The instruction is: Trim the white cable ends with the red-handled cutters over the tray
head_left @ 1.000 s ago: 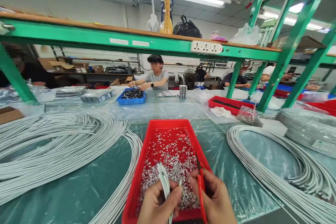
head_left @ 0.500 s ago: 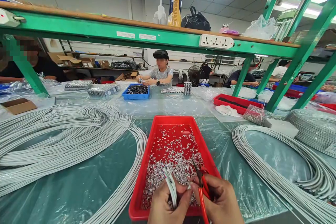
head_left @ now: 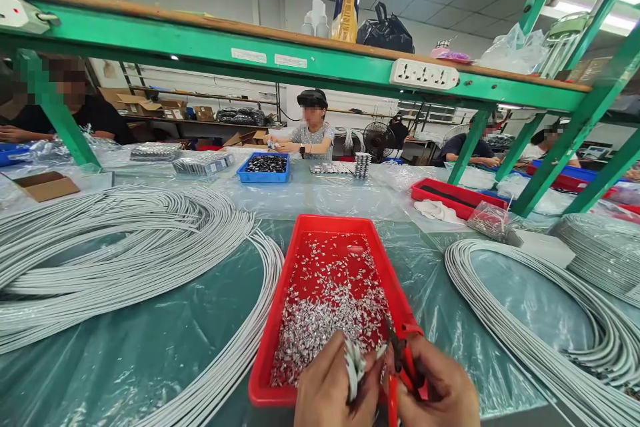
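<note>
Over the near end of a red tray (head_left: 260,347), my left hand (head_left: 333,387) is closed around several white cable ends (head_left: 354,368). One white end sticks out to the right, towards the cutters. Close beside it, my right hand (head_left: 437,380) grips red-handled cutters (head_left: 395,390), their dark jaws pointing up and away from me. Whether the jaws touch the cable end is too small to tell. Small silvery and white scraps (head_left: 320,320) lie thickly in the tray's near half and thinly farther back.
Coiled white cables lie left (head_left: 125,280) and right (head_left: 500,307) of the tray. A green shelf frame (head_left: 350,70) crosses above the table. Beyond are a blue tray (head_left: 263,178), another red tray (head_left: 453,195) and a person (head_left: 316,133) seated opposite.
Both hands have moved slightly right with the cables and cutters. The left hand has turned, and the cable bundle now shows more end-on. The view has shifted a little.
</note>
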Demonstrator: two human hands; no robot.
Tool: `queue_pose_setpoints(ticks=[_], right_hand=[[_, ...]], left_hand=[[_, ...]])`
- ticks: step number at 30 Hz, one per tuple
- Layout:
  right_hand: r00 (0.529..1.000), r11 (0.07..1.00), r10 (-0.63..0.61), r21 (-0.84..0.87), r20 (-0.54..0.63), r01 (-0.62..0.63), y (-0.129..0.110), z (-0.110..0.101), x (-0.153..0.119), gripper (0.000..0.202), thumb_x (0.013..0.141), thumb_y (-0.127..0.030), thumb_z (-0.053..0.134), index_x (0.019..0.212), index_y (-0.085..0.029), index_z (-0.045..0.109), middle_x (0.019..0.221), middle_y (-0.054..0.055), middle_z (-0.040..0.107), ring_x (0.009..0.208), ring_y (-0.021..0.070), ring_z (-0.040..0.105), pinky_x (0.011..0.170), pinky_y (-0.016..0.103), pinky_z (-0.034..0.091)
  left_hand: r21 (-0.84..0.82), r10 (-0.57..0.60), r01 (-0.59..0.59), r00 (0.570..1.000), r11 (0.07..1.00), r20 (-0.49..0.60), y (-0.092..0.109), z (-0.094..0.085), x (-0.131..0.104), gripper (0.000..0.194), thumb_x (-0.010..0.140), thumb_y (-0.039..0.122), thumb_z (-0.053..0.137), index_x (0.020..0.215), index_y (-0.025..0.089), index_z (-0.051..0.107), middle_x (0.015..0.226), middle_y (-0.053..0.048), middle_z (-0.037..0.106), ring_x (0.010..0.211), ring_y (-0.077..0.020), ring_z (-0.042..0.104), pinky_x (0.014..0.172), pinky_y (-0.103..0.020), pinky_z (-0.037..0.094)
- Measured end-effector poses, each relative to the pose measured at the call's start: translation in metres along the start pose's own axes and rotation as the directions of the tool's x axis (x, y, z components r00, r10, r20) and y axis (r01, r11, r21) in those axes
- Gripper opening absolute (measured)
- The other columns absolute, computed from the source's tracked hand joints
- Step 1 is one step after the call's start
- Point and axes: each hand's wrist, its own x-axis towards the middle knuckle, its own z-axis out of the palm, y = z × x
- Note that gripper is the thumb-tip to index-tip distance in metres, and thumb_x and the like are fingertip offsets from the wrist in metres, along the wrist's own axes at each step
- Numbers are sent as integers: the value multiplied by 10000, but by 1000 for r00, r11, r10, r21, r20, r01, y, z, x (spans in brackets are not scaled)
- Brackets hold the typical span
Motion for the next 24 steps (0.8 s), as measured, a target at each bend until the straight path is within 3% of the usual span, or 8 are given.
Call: queue_pose_setpoints(ticks=[2, 5, 7, 9, 15, 17, 19, 24], right_hand=[[1000, 1000, 2, 25, 19, -3, -1, 2, 0, 160, 621, -209, 585, 551, -188, 444, 531, -42, 394, 484, 100, 362, 475, 196, 335], [998, 997, 17, 71, 64, -22, -3, 4, 2, 157, 638, -227, 568, 558, -191, 437, 532, -43, 402, 479, 100, 384, 470, 197, 341], [994, 995, 30, 88, 102, -40, -5, 2, 5, 155, 658, -251, 561, 564, -181, 458, 535, -44, 401, 491, 97, 367, 471, 196, 326], [989, 995, 48, 84, 138, -61, -9, -3, 10, 206, 685, -281, 577, 559, -173, 453, 537, -47, 369, 506, 97, 333, 478, 200, 310], [960, 996, 89, -2, 265, -91, -11, -16, 21, 285, 706, -247, 617, 555, -181, 383, 534, -61, 299, 507, 91, 277, 457, 200, 252], [949, 993, 111, 9, 295, -119, -7, -20, 19, 118, 707, -249, 594, 775, -181, 527, 583, -46, 458, 549, 116, 440, 518, 195, 360], [939, 987, 135, 39, 315, -155, 0, -25, 15, 404, 710, -295, 572, 1092, -209, 475, 777, 7, 598, 729, 165, 579, 700, 250, 459], [882, 988, 106, -151, 459, -40, 21, -37, 9, 440, 683, -320, 595, 1103, -227, 500, 620, -9, 599, 573, 176, 583, 597, 269, 482]], left_hand=[[-143, -206, 222, 971, 964, 118, 11, -3, 9, 148, 731, 227, 582, 597, 164, 576, 542, 12, 478, 469, -96, 423, 470, -207, 343], [-270, -494, 589, 797, 761, 348, 24, -10, 19, 263, 666, 373, 673, 612, 141, 562, 473, 52, 405, 419, -64, 349, 424, -183, 285], [-302, -558, 709, 695, 637, 453, 29, -14, 23, 364, 596, 460, 733, 645, 137, 571, 434, 58, 417, 395, -61, 373, 418, -177, 297], [-323, -578, 751, 654, 576, 488, 33, -18, 25, 445, 537, 524, 758, 668, 136, 585, 410, 56, 442, 375, -61, 397, 409, -173, 307], [-344, -616, 727, 686, 595, 386, 33, -23, 31, 577, 485, 614, 740, 736, 98, 674, 402, 46, 469, 393, -57, 428, 434, -169, 334], [-366, -610, 692, 721, 622, 329, 28, -25, 35, 525, 518, 570, 753, 748, 104, 673, 405, 44, 494, 404, -64, 454, 448, -172, 347], [-392, -603, 676, 736, 624, 307, 21, -28, 39, 469, 544, 517, 765, 745, 112, 642, 423, 49, 518, 404, -71, 474, 446, -179, 364], [-399, -604, 720, 694, 568, 392, 6, -29, 43, 441, 541, 471, 786, 702, 134, 550, 435, 74, 504, 374, -65, 474, 422, -181, 367]])
